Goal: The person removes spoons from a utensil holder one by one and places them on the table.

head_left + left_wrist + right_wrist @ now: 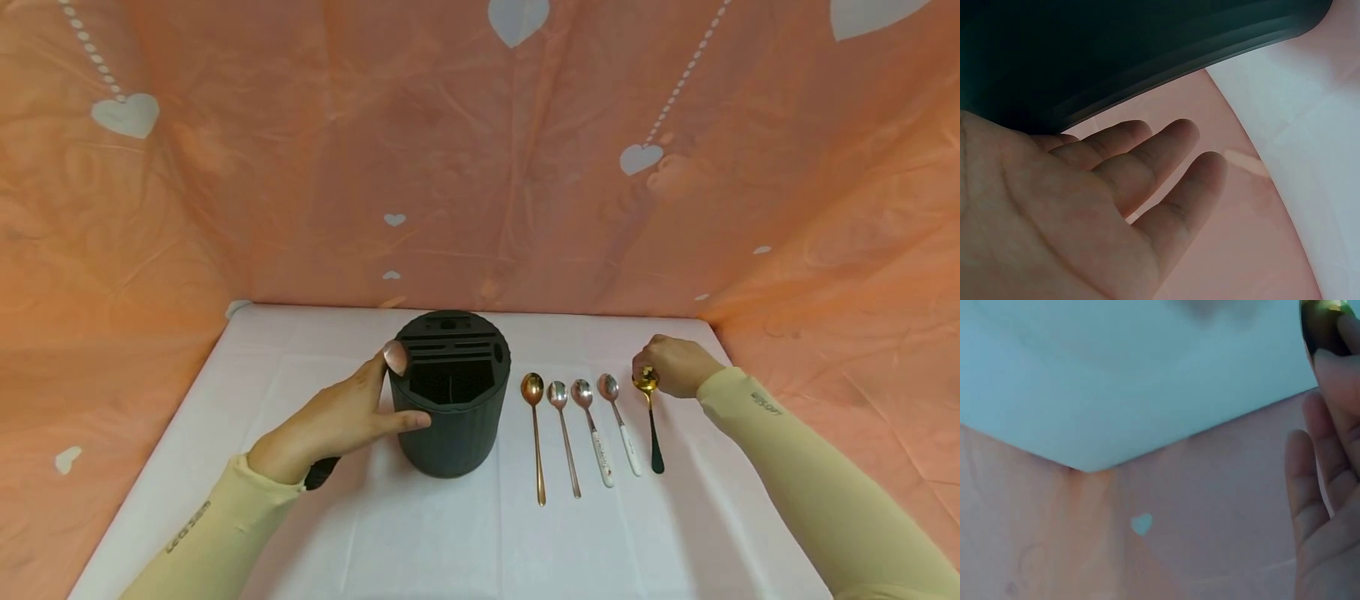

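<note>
My right hand (673, 367) pinches the bowl of a gold spoon with a black handle (656, 442), whose handle points toward me. In the right wrist view the gold bowl (1321, 328) shows between thumb and fingers. At the left side of a dark, round utensil holder (450, 446) is my left hand (341, 421); its thumb touches the front wall. The left wrist view has those fingers (1160, 150) extended beside the holder's dark wall. A shiny copper-coloured spoon bowl (396, 357) shows at the holder's upper left rim; its handle is hidden.
Several spoons lie in a row right of the holder: a gold one (536, 442), a silver one (566, 442), and two with white handles (602, 458) (630, 450). The white table (420, 533) is surrounded by orange cloth (450, 167) with pale hearts.
</note>
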Demonstrator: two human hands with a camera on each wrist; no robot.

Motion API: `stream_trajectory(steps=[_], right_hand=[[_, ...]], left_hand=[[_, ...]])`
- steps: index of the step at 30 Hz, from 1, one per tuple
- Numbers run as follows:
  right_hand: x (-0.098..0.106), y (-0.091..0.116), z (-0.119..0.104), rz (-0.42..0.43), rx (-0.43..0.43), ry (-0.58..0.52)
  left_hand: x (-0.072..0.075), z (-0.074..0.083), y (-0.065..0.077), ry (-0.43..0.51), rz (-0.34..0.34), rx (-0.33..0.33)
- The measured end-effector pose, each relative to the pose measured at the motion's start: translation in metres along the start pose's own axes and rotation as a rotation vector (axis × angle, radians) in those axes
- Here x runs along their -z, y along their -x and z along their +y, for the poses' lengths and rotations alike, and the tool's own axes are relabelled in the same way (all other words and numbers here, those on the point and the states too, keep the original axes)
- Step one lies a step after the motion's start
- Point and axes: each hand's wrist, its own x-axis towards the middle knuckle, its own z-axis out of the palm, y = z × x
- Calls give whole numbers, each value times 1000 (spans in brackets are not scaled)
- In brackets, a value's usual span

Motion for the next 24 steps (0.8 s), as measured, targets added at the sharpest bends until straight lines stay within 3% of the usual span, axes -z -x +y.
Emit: stream_trajectory(steps=[8,17,24], right_hand=[[-25,-2,9,-24,-197,-105],[-49,-3,14,8,-274,-213],[-62,-5,13,32,-338,-291]], left_hand=[[0,0,0,-6,0,8],[-2,-2,0,-14,24,-25],[-2,-2,0,-20,21,-12]])
